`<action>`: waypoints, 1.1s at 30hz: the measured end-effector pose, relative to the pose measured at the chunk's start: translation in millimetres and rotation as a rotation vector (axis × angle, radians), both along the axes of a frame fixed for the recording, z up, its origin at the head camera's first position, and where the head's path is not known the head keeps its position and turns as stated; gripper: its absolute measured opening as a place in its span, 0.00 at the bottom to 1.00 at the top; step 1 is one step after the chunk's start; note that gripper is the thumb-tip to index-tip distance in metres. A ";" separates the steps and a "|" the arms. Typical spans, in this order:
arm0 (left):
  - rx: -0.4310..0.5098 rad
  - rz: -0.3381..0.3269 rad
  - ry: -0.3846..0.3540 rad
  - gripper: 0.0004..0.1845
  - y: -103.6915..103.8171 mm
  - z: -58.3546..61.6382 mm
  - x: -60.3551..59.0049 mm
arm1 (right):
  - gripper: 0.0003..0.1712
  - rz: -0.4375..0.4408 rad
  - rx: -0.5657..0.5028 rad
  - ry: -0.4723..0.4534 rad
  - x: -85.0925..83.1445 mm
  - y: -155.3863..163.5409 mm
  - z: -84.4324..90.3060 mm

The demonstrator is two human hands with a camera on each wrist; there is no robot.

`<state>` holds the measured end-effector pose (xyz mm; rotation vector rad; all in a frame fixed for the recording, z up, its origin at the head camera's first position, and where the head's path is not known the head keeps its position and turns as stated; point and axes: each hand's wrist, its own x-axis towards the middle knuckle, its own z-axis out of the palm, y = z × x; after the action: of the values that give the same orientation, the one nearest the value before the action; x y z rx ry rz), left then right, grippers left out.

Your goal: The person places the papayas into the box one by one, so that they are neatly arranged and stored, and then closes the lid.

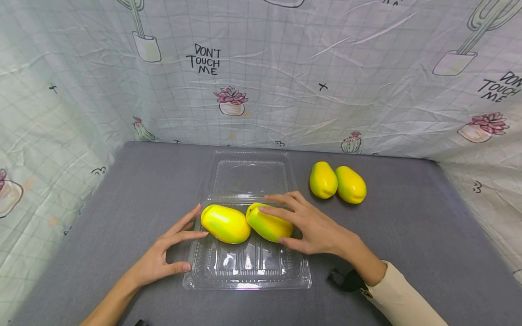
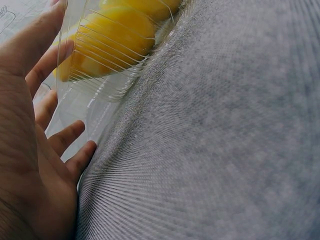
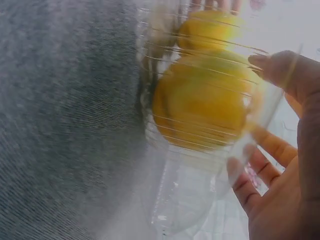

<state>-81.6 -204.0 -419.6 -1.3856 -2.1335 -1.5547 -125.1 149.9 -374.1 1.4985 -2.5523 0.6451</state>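
A clear plastic clamshell container (image 1: 248, 274) lies on the table with its lid (image 1: 250, 176) folded back behind it. Two yellow-green mangoes sit side by side in its base: a left mango (image 1: 226, 224) and a right mango (image 1: 269, 222). My right hand (image 1: 316, 226) holds the right mango, thumb at its near side and fingers over its far side. At the container's left edge is my left hand (image 1: 159, 256), fingers spread, its fingertips near the left mango's end. In the left wrist view, ribbed plastic wall (image 2: 110, 60) stands between that camera and the fruit.
Two more mangoes, one on the left (image 1: 323, 180) and one on the right (image 1: 350, 184), lie together at the back right of the grey table (image 1: 399, 226). A printed cloth (image 1: 277, 90) hangs behind and at the sides. A black strap (image 1: 346, 280) is near the right cuff.
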 end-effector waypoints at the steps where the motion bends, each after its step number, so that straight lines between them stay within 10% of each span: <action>1: -0.001 0.000 -0.001 0.29 -0.1 0.1 -0.1 | 0.42 -0.004 -0.004 0.002 0.3 0.5 1.5; 33: -0.002 -0.003 -0.005 0.29 -0.8 3.7 -1.2 | 0.42 -0.118 -0.242 0.010 7.4 30.3 19.5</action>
<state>-82.8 -204.8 -415.8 -1.3879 -2.1374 -1.5597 -117.7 180.1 -354.6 1.2607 -2.4283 0.8891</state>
